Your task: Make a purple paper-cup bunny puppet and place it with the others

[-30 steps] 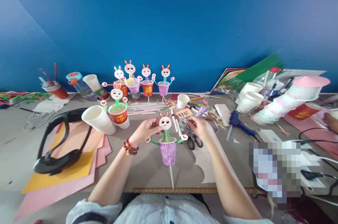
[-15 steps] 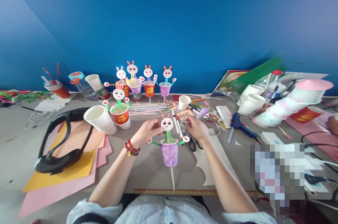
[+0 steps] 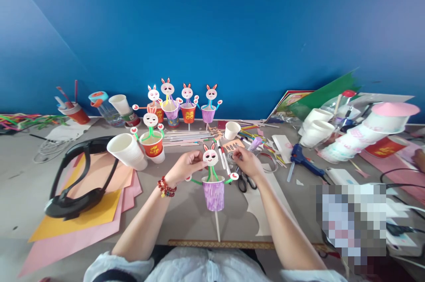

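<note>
A paper-cup rabbit puppet [image 3: 213, 195] stands in front of me, its purple-scribbled cup on a white stick. Its round white rabbit face [image 3: 210, 158], with orange ears, sits on green stems above the cup rim. My left hand [image 3: 189, 164] is closed on the left edge of this face, thumb in front. Two green arms end in white discs with red hearts. Off to the puppet's right, my right hand [image 3: 245, 160] has its fingers pinched together above the table; what they hold is too small to make out. Black-handled scissors [image 3: 245, 182] lie just below that hand.
Several finished rabbit puppets [image 3: 188, 111] line the wall. Stacked white cups [image 3: 128, 151], a black headset [image 3: 75, 202] and coloured paper [image 3: 99, 211] lie left. A blue glue gun [image 3: 307, 162], a cup tower [image 3: 361, 133] and power strips lie right. Another person's hand [image 3: 419, 158] shows at the far right.
</note>
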Motion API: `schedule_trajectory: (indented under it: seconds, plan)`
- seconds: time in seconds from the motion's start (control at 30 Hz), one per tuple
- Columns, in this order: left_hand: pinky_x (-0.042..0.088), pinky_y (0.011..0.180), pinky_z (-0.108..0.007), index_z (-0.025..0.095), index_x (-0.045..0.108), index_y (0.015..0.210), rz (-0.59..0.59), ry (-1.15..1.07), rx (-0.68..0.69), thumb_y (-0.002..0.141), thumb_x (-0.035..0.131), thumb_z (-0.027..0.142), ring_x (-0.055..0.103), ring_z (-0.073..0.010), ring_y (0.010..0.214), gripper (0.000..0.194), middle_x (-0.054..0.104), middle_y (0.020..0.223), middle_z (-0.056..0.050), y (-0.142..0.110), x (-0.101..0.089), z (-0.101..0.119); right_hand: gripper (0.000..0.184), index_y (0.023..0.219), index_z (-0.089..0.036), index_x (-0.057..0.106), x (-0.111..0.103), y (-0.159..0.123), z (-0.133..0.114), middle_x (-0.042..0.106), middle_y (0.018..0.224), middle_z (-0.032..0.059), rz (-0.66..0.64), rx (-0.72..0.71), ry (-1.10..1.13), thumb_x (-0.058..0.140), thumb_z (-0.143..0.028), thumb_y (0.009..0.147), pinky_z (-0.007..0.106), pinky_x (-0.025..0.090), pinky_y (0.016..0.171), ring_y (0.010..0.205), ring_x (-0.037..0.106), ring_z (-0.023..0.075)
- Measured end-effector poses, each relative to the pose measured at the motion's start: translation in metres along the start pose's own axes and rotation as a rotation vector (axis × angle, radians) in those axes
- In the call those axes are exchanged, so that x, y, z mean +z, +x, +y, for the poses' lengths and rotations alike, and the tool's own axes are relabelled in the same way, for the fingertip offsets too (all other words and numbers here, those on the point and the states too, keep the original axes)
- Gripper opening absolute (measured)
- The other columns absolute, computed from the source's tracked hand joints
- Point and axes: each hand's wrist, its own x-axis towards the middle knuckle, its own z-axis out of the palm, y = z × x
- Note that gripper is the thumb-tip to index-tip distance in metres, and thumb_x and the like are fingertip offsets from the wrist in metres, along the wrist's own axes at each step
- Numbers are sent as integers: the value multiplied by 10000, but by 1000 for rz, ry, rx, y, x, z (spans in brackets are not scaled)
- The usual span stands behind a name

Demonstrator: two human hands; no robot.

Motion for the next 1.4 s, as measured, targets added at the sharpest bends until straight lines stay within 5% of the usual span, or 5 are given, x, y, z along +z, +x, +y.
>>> schedule_trajectory:
  seconds: [0.3,0.57,0.73,0.87,1.4]
  plan:
    - [522,710,-257,159,634,875,-12,-4,5,824,693,419,706,-195,848,271,737,876,-69,0,1,-1,232,810,-208,570,-4,-1,9,670,683,14,-45,69,328,598,-437,785,249,443,475,544,588,161]
    - [467,592,-219,167,589,845,-26,-16,-46,837,677,400,661,-161,749,249,718,838,-53,-1,3,2,209,816,-189,668,-38,-18,-54,660,902,48,-114,-103,610,719,-389,780,295,516,687,795,624,185]
    - [486,699,-249,143,616,867,-51,-110,13,806,708,393,637,-146,761,273,675,843,-42,0,5,2,126,795,-198,689,-53,-16,-100,617,1020,62,-258,-417,476,701,-314,843,342,496,866,963,615,213]
    - [482,710,-253,142,613,863,-58,-141,26,794,719,400,613,-133,732,287,644,818,-24,0,6,1,68,789,-210,699,-50,-8,-119,614,1021,40,-220,-530,249,696,-233,853,376,425,960,1032,584,216]
    - [483,603,-224,156,637,918,-43,-112,-23,765,725,333,644,-159,744,250,687,861,-47,-3,8,5,101,742,-232,703,-42,0,-131,617,1097,29,-270,-557,-3,701,-148,798,418,420,974,1105,528,245]
